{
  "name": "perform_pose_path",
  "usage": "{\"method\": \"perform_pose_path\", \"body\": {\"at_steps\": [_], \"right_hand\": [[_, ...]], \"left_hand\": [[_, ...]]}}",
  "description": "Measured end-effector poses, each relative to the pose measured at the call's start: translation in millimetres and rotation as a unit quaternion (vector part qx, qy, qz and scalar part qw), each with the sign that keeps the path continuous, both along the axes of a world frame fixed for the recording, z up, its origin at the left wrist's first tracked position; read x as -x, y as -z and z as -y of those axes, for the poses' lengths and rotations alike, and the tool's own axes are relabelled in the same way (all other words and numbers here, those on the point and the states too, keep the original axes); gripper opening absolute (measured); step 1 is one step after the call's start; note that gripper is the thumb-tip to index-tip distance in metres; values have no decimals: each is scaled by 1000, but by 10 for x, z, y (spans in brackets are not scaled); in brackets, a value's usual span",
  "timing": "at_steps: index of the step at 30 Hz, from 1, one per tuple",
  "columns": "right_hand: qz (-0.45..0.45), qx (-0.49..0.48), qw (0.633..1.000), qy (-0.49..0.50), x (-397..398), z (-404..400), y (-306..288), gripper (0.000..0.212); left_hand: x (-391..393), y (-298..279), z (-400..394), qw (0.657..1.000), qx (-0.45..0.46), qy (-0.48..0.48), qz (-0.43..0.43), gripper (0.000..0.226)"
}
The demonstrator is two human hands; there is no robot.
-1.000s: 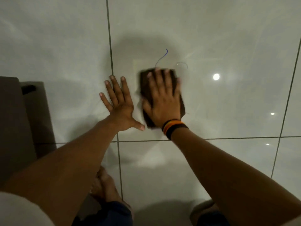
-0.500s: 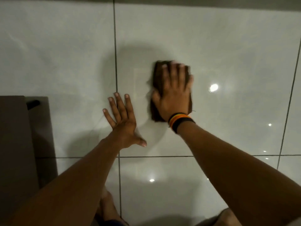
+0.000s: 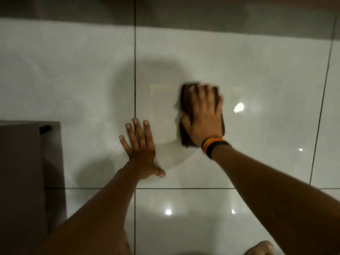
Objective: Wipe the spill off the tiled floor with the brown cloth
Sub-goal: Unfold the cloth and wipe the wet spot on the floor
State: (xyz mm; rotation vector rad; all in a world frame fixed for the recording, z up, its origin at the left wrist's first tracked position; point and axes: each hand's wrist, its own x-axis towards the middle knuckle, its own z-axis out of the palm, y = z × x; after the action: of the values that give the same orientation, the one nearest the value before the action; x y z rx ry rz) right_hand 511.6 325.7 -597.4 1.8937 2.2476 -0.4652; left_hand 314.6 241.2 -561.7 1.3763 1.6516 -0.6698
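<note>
The brown cloth [image 3: 184, 135] lies folded flat on the glossy white tiled floor [image 3: 266, 70]. My right hand [image 3: 204, 115], with a striped wristband, presses palm-down on top of it and covers most of it. My left hand [image 3: 140, 150] rests flat on the floor to the left of the cloth, fingers spread, holding nothing. A faint wet smear [image 3: 165, 153] curves across the tile between the two hands. The right hand and cloth are blurred by motion.
A dark brown piece of furniture [image 3: 22, 172] stands at the left edge. A grey skirting or wall [image 3: 202, 13] runs along the top. Dark grout lines [image 3: 135, 70] cross the floor. A knee or foot [image 3: 261, 248] shows at the bottom right.
My right hand has slid the cloth forward and a little to the right across the tile. The blue thread seen one second ago is gone from view. My left hand has stayed planted.
</note>
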Motion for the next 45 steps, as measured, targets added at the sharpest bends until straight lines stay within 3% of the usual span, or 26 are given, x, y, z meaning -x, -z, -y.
{"method": "perform_pose_path", "body": {"at_steps": [2,4,7,10,11,13,15,16,18,21,23,25,29,33,35,38,42,45], "right_hand": [[-14,23,993,-113,-143,372,-72,80],[12,43,990,-131,-434,618,-138,81],[36,35,999,-11,-541,402,-107,80],[17,11,996,84,-88,-47,-32,82],[10,7,998,67,90,-98,-30,82],[-15,10,997,-74,313,115,-19,81],[-39,40,975,-215,224,598,-79,80],[-42,46,970,-235,71,836,-102,80],[-26,37,981,-188,-303,1090,-133,82],[25,27,999,-22,-598,774,-65,78],[27,18,993,112,-420,262,-44,78],[3,1,987,162,-29,-189,-21,79],[-29,-22,999,-29,622,-143,38,77],[-42,10,985,-168,81,929,-54,77],[-23,26,988,-148,-407,1395,-78,81],[31,31,999,-3,-818,1343,-48,80],[19,2,984,177,-305,591,-15,78],[-9,-17,997,74,176,424,33,78]], "left_hand": [[5,-23,-8,1000,2,-4,7,184],[9,-43,-1,1000,5,-8,15,185],[18,-16,25,1000,2,-2,10,186],[9,13,35,1000,-15,0,0,186],[7,20,37,1000,-21,0,-1,186],[15,3,55,1000,-30,-5,4,184],[25,-35,58,999,-30,-2,21,184],[33,-53,58,999,-24,-1,28,183],[46,-74,53,999,-18,-5,31,183],[36,-63,62,999,-23,-5,30,184],[32,-67,77,999,-33,-3,31,184],[37,-60,91,999,-46,2,29,184],[25,-47,86,999,-52,5,12,184],[1,-101,49,999,-38,-4,22,185],[-5,-127,49,999,-28,-2,21,186],[7,-118,47,1000,-21,5,20,187],[5,-109,59,999,-25,8,26,185],[0,-103,66,999,-27,13,16,184]]}}
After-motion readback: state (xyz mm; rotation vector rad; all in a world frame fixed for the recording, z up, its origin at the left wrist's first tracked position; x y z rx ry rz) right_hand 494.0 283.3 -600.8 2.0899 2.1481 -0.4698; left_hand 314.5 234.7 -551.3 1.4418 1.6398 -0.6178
